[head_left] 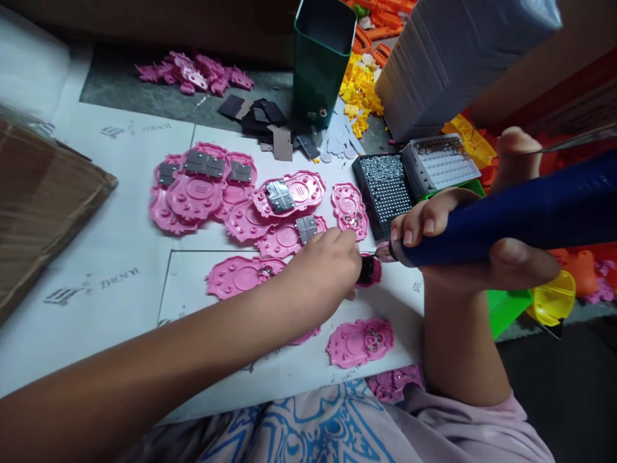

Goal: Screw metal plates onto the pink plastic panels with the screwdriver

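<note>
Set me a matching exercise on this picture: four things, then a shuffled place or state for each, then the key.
1. Blue tool
2. Left hand
3. Dark green container
4. Black tray

A. Upright, its top open
B. Holding many small silvery pieces
C. Gripped in the right hand
D. Beside the tool's tip

Pairs: 1-C, 2-D, 3-A, 4-B

The shells [243, 278] were glossy plastic, the screwdriver [520, 209] smooth plastic, the plates [281, 195] shiny metal, the box [43, 199] matt brown cardboard, the clothes [328, 421] printed cloth
</note>
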Tool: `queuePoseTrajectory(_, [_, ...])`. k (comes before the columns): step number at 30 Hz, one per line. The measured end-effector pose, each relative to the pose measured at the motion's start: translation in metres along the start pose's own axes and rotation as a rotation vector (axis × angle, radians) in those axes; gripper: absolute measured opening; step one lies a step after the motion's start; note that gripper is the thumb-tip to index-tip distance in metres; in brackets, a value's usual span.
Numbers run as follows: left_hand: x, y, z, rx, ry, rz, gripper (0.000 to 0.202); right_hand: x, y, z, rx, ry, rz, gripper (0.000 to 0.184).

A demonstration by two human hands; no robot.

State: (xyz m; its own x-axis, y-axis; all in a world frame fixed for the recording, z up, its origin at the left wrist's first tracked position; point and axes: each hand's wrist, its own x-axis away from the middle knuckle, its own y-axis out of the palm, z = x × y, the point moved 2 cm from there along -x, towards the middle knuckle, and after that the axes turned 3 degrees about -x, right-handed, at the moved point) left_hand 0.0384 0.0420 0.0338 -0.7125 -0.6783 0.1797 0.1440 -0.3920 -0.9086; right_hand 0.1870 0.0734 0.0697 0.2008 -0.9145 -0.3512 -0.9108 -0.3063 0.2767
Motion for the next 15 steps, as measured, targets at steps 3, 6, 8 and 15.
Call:
queuePoseTrajectory(3, [-0.0001, -0.0005, 0.0001, 0.01, 0.002, -0.011, 0.022, 0.0005, 0.001, 0.0004, -0.006, -0.023, -0.03, 0.048])
queuePoseTrajectory(6, [-0.0006, -0.0011, 0.0002, 0.008, -0.006, -0.004, 0.023, 0.0009, -0.0005, -0.0012, -0.017, -0.052, -0.044, 0.057])
queuePoseTrajectory(8, [-0.0011, -0.0015, 0.0002, 0.002, -0.008, 0.003, 0.024, 0.0007, -0.0021, -0.0006, -0.026, -0.076, -0.059, 0.059])
queuePoseTrajectory(15, [-0.0022, -0.0018, -0.0006, 0.014, -0.018, -0.016, 0.025, -0.0019, -0.0051, 0.0051, -0.06, -0.09, -0.088, 0.051])
